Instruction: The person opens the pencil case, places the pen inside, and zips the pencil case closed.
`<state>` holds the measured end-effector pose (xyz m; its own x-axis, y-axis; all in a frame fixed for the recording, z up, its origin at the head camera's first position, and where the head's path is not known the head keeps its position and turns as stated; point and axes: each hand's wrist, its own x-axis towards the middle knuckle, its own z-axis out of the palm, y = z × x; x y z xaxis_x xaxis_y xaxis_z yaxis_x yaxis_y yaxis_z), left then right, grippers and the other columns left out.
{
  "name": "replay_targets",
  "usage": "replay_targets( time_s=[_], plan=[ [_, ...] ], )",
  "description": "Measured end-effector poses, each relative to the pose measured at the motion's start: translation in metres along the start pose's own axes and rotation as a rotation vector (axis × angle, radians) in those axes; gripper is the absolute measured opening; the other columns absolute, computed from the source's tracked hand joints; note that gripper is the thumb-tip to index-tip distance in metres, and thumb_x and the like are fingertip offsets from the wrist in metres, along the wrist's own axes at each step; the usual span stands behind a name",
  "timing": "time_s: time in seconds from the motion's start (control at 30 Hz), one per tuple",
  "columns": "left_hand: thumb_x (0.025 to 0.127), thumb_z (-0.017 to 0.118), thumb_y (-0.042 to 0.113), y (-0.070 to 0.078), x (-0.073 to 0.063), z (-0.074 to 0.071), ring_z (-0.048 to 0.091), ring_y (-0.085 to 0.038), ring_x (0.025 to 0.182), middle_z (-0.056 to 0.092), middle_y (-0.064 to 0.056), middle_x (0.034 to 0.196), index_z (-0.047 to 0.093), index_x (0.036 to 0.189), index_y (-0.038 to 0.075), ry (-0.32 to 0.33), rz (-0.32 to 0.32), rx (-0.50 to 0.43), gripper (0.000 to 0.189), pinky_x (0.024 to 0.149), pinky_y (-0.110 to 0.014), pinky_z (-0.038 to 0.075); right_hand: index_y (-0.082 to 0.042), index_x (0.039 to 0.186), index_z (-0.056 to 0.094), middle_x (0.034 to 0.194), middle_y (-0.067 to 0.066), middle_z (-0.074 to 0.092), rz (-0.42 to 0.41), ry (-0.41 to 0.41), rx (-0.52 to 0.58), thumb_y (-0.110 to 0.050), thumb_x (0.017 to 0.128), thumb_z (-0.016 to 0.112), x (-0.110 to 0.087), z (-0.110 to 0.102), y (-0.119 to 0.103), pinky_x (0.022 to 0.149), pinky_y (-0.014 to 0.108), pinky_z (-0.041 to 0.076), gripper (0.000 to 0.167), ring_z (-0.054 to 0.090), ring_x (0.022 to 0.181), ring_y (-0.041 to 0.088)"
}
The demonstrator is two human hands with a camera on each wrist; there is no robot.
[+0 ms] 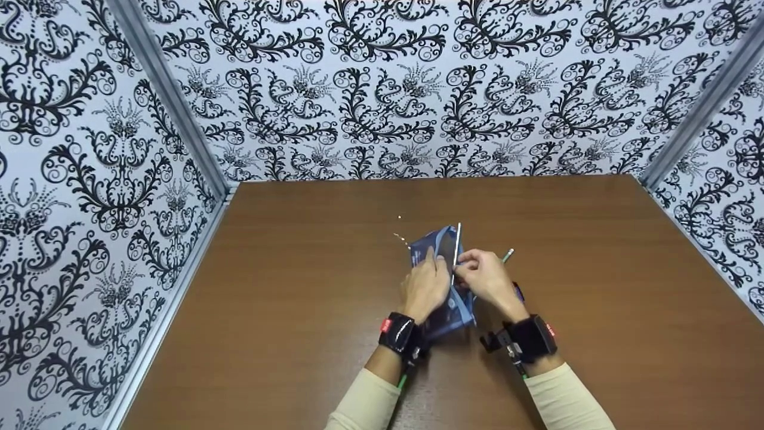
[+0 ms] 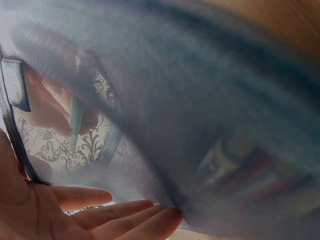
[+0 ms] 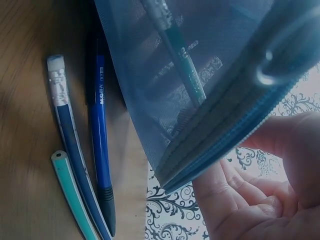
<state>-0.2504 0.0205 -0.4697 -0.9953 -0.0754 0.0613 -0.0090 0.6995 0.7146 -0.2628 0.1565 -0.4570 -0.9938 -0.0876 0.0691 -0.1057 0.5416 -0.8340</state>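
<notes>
Both hands are at a blue, see-through mesh zip pouch point(image 1: 444, 325), which is tilted with its mouth parted. My left hand point(image 1: 425, 288) holds the pouch from the left; its long fingers reach along the mesh in the left wrist view. On the other side, my right hand point(image 1: 486, 278) pinches the edge with the zip point(image 3: 225, 115), thumb and forefinger partly hidden behind it. Through the mesh, a green pencil point(image 3: 185, 62) with a metal ferrule shows in the right wrist view.
Beside the pouch on the brown table point(image 1: 286, 286) lie a dark blue pencil point(image 3: 72, 130) with a white eraser, a green pencil point(image 3: 72, 192) and a blue pen point(image 3: 101, 145). Small pale bits point(image 1: 401, 239) lie beyond the pouch. Patterned walls point(image 1: 394, 89) stand around the table.
</notes>
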Motion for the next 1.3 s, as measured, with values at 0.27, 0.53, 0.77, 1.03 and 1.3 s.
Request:
replay_targets(
  time_s=[0.27,0.53,0.77,1.03,1.3],
  plan=[
    [0.105,0.028,0.035,-0.0010,-0.0003,0.0004,0.063,-0.038,0.117,0.064,-0.013,0.132,0.047,0.148,0.007,0.012,0.020,-0.012,0.055,0.094,-0.055,0.049,0.010,0.105,0.067,0.083,0.015,0.075,-0.035,-0.003,-0.059,-0.003,0.087,0.065,0.0003,0.0021,0.0013,0.058,0.021,0.052,0.022,0.066,0.061,0.013],
    [0.105,0.027,0.036,-0.0013,-0.0003,0.0010,0.064,-0.038,0.114,0.065,-0.012,0.131,0.047,0.148,0.008,0.020,0.024,0.000,0.056,0.092,-0.054,0.050,0.009,0.104,0.069,0.082,0.015,0.075,-0.055,0.000,-0.089,-0.003,0.086,0.065,-0.0005,0.0039,0.0010,0.060,0.023,0.053,0.022,0.065,0.061,0.011],
    [0.105,0.027,0.037,-0.0011,0.0000,0.0005,0.064,-0.038,0.114,0.065,-0.013,0.131,0.046,0.148,0.007,0.016,0.023,-0.003,0.056,0.093,-0.052,0.050,0.008,0.104,0.071,0.081,0.012,0.074,-0.071,0.000,-0.123,-0.003,0.085,0.065,-0.0006,0.0033,0.0001,0.064,0.026,0.052,0.022,0.064,0.067,0.012],
    [0.104,0.028,0.036,-0.0010,0.0000,0.0004,0.064,-0.038,0.115,0.065,-0.012,0.132,0.046,0.148,0.007,0.011,0.023,-0.001,0.055,0.094,-0.053,0.050,0.008,0.104,0.071,0.082,0.012,0.073,-0.086,0.006,-0.146,-0.002,0.085,0.066,-0.0012,0.0038,0.0006,0.066,0.027,0.052,0.022,0.065,0.072,0.016],
    [0.104,0.029,0.035,-0.0001,0.0004,0.0001,0.063,-0.036,0.117,0.066,-0.011,0.130,0.049,0.147,0.007,0.010,0.014,-0.011,0.054,0.095,-0.054,0.049,0.006,0.099,0.073,0.086,0.013,0.074,-0.139,0.037,-0.171,0.000,0.082,0.064,-0.0017,0.0053,0.0004,0.072,0.033,0.054,0.021,0.066,0.076,0.019]
  ],
)
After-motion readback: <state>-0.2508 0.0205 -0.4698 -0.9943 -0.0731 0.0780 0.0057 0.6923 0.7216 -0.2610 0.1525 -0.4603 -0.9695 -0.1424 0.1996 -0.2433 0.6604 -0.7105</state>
